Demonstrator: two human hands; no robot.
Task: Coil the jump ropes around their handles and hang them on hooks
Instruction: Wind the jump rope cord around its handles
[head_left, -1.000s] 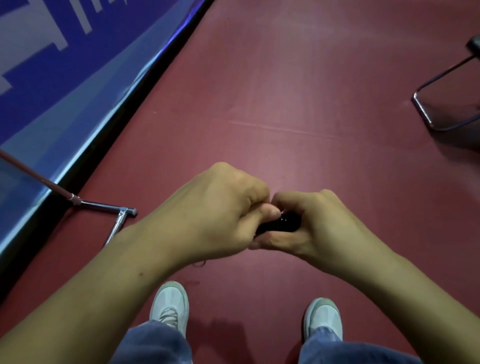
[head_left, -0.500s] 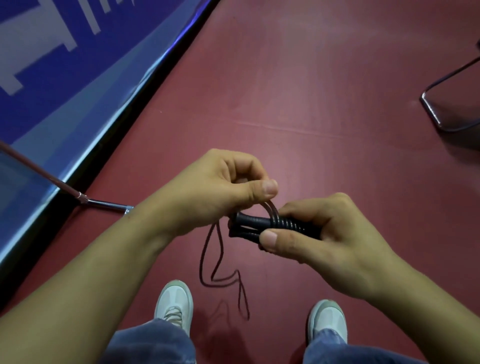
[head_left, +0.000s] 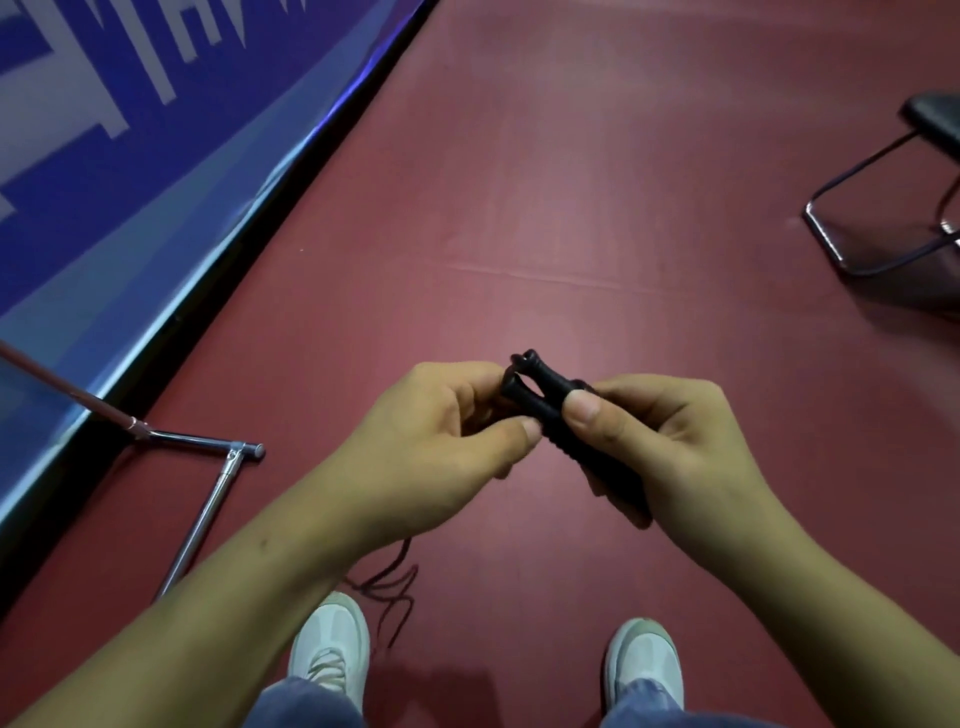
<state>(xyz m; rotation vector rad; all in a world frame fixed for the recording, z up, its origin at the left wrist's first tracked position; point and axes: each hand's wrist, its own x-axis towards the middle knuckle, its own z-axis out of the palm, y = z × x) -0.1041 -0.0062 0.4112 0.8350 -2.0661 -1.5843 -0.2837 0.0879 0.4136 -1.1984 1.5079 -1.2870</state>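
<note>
Two black jump-rope handles (head_left: 540, 400) lie side by side, tips pointing up and to the left. My right hand (head_left: 670, 441) grips them, thumb pressed on top. My left hand (head_left: 436, 431) sits just left of the handles' upper ends, its fingers curled there and its thumb tip touching the handles; the thin dark rope (head_left: 395, 592) runs out from under this hand and hangs in loose loops above my left shoe. How the rope lies inside the left hand is hidden.
Red floor all around. A blue banner (head_left: 130, 171) slopes along the left, with a chrome stand foot (head_left: 208, 499) beside it. A black chair with a metal sled base (head_left: 878, 228) stands at the right. My two white shoes (head_left: 332, 644) are below.
The handles have tilted from lying level to pointing up-left and sit higher. The left hand has dropped from above the handles to beside them, and the hanging rope loops look shorter.
</note>
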